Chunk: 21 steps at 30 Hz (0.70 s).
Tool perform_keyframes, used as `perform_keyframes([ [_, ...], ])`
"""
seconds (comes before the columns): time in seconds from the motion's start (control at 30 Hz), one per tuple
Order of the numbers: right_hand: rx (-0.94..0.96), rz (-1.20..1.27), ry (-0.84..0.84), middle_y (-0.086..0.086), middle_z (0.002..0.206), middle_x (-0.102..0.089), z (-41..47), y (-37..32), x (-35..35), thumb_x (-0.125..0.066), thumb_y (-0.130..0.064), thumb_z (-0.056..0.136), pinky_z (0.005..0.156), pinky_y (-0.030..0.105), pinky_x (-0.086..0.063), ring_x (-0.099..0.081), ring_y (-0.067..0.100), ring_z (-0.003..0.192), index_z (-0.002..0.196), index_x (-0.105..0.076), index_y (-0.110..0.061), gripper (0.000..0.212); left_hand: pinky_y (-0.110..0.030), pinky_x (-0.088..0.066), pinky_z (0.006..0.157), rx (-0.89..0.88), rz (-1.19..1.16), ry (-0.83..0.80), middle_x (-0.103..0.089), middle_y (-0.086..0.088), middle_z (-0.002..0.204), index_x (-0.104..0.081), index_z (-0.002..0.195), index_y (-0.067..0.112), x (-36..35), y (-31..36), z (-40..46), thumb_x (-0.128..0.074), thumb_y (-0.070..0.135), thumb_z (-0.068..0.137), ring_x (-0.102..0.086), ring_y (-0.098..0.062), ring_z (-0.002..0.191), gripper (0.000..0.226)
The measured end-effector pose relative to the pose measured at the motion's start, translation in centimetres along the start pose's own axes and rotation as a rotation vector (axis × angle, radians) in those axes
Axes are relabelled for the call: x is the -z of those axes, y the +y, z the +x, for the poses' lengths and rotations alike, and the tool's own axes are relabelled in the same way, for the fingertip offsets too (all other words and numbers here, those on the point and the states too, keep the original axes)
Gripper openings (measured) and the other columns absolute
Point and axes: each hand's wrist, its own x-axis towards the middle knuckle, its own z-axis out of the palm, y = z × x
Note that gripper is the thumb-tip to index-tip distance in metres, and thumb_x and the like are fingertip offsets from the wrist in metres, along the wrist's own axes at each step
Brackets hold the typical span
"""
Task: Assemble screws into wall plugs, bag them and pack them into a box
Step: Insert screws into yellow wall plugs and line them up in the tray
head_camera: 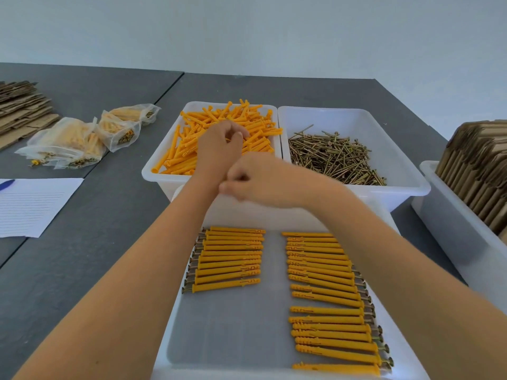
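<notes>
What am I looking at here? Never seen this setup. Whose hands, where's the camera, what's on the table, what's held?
No machine here: a person works with bare hands, filmed by one wide-angle camera worn on the head, looking forward and down.

The left hand reaches into the tub of orange wall plugs, fingers curled among them; whether its grip has closed on one is not clear. The right hand is blurred, fingers curled, and anything in it is too small to make out.

Beside the plugs stands a tub of screws. Nearest the camera, a white tray holds two rows of assembled plugs with screw heads sticking out. On the dark table at left lie filled bags, flat cardboard and a lined sheet. At right, a bin of folded cardboard.
</notes>
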Motion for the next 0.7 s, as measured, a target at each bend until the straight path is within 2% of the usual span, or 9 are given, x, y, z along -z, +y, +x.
perform_keyframes([
  [0.1, -0.117, 0.021, 0.381, 0.005, 0.060, -0.045, 0.3, 3.5, 1.6, -0.052, -0.018, 0.094, 0.052, 0.024, -0.034, -0.038, 0.013, 0.053, 0.065, -0.051, -0.004, 0.032, -0.020, -0.045, 0.066, 0.001, 0.069, -0.049, -0.064, 0.004, 0.094, -0.068, 0.105, 0.019, -0.5, -0.1, -0.3, -0.049, 0.012, 0.094, -0.056, -0.006, 0.080, 0.023],
  [0.17, -0.278, -0.095, 0.577, 0.006, 0.069, -0.055, 0.2, 6.7, 1.8, -0.047, -0.016, 0.093, 0.059, 0.031, -0.043, -0.048, 0.019, 0.061, 0.073, -0.054, -0.008, 0.023, -0.030, -0.052, 0.079, -0.024, 0.189, -0.145, -0.063, 0.000, 0.109, -0.063, 0.117, 0.023, -0.8, -0.1, -0.4, -0.051, 0.017, 0.095, -0.059, -0.015, 0.098, 0.026],
  [0.2, -0.379, -0.154, 0.595, 0.008, 0.076, -0.059, 0.1, 8.4, 1.7, -0.045, -0.015, 0.093, 0.064, 0.034, -0.047, -0.054, 0.023, 0.067, 0.080, -0.056, -0.007, 0.019, -0.037, -0.051, 0.089, -0.035, 0.291, -0.221, -0.061, -0.003, 0.120, -0.058, 0.126, 0.025, -1.0, -0.2, -0.3, -0.052, 0.020, 0.096, -0.056, -0.021, 0.110, 0.032],
  [0.3, -0.639, -0.141, 0.336, 0.010, 0.097, -0.062, -0.4, 12.4, 1.4, -0.047, -0.020, 0.095, 0.072, 0.038, -0.048, -0.058, 0.028, 0.089, 0.102, -0.059, -0.007, 0.020, -0.052, -0.039, 0.106, -0.036, 0.561, -0.437, -0.048, -0.008, 0.143, -0.035, 0.147, 0.034, -1.3, -0.2, -0.2, -0.049, 0.029, 0.098, -0.037, -0.033, 0.134, 0.051],
  [0.4, -0.691, -0.136, 0.125, 0.005, 0.104, -0.053, -0.1, 13.5, 1.6, -0.045, -0.030, 0.098, 0.074, 0.033, -0.037, -0.051, 0.026, 0.096, 0.116, -0.053, -0.012, 0.027, -0.046, -0.043, 0.104, -0.034, 0.482, -0.442, -0.051, -0.006, 0.142, -0.037, 0.146, 0.034, -1.2, -0.3, -0.2, -0.052, 0.024, 0.097, -0.042, -0.030, 0.132, 0.053],
  [0.47, -0.685, -0.132, 0.124, 0.004, 0.102, -0.052, 0.2, 13.4, 1.6, -0.043, -0.029, 0.098, 0.068, 0.033, -0.035, -0.049, 0.024, 0.092, 0.113, -0.048, -0.016, 0.021, -0.035, -0.048, 0.093, -0.061, 0.375, -0.345, -0.060, -0.001, 0.130, -0.053, 0.135, 0.028, -1.0, -0.3, -0.5, -0.054, 0.015, 0.093, -0.055, -0.023, 0.119, 0.044],
  [0.57, -0.698, -0.088, 0.187, 0.002, 0.089, -0.051, -0.1, 13.4, 1.6, -0.045, -0.023, 0.096, 0.056, 0.031, -0.030, -0.047, 0.019, 0.078, 0.093, -0.047, -0.015, 0.009, -0.034, -0.053, 0.083, -0.063, 0.298, -0.229, -0.065, 0.007, 0.100, -0.068, 0.108, 0.023, -1.0, -0.2, -0.9, -0.054, 0.010, 0.092, -0.062, -0.019, 0.098, 0.025],
  [0.63, -0.693, -0.052, 0.266, 0.002, 0.075, -0.047, -0.3, 13.4, 1.6, -0.048, -0.019, 0.094, 0.052, 0.030, -0.028, -0.043, 0.016, 0.064, 0.074, -0.041, -0.015, 0.020, -0.035, -0.054, 0.081, -0.050, 0.295, -0.209, -0.059, 0.011, 0.091, -0.069, 0.098, 0.026, -0.9, -0.2, -1.0, -0.055, 0.009, 0.092, -0.062, -0.016, 0.092, 0.022],
  [0.7, -0.676, -0.040, 0.346, 0.003, 0.062, -0.038, -0.4, 13.2, 1.6, -0.050, -0.013, 0.090, 0.050, 0.028, -0.026, -0.035, 0.018, 0.053, 0.064, -0.034, -0.015, 0.031, -0.035, -0.055, 0.080, -0.049, 0.290, -0.204, -0.060, 0.010, 0.097, -0.067, 0.094, 0.029, -0.9, -0.3, -0.9, -0.056, 0.009, 0.091, -0.061, -0.014, 0.091, 0.022],
])
